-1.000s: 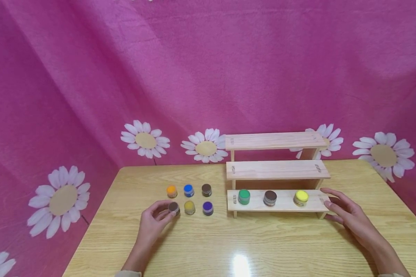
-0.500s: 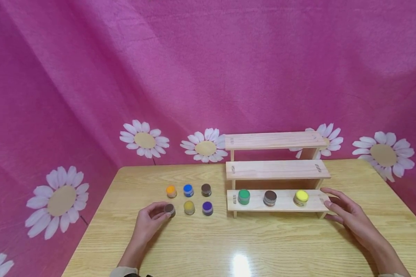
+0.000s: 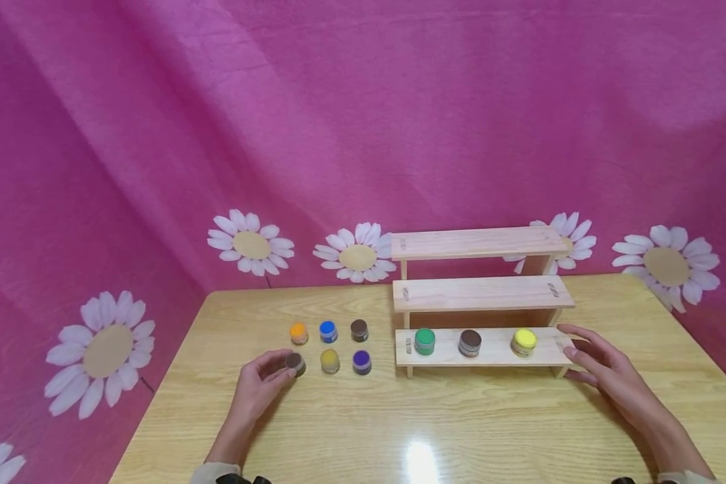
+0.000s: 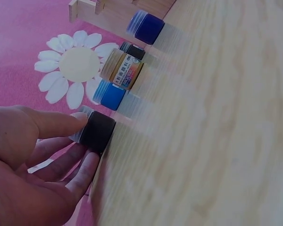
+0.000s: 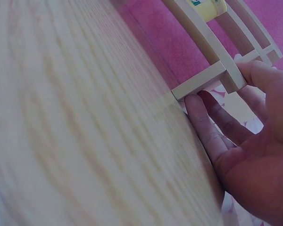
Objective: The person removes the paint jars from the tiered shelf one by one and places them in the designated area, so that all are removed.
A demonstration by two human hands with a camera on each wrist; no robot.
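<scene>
At the near left of a group of paint jars, my left hand (image 3: pixel 255 388) pinches a dark paint jar (image 3: pixel 295 364) between thumb and fingers. In the left wrist view this jar (image 4: pixel 99 132) is close over the wood, the thumb at its clear lid. Just right of it are an ochre jar (image 3: pixel 330 363) and a purple jar (image 3: pixel 361 363). My right hand (image 3: pixel 611 376) grips the right end of a three-tier wooden shelf (image 3: pixel 484 293), thumb on the lowest board and fingers by the leg. On that board stand green (image 3: pixel 425 341), brown (image 3: pixel 470 343) and yellow (image 3: pixel 523 342) jars.
Behind the near row stand an orange jar (image 3: pixel 299 334), a blue jar (image 3: pixel 329 332) and a dark brown jar (image 3: pixel 359 331). Everything rests on a wooden table (image 3: pixel 339 430). A pink cloth (image 3: pixel 363 121) with daisies hangs along its back and left sides.
My left hand has shifted a little left with the dark jar, widening the gap to the ochre jar. The right hand stays on the shelf end.
</scene>
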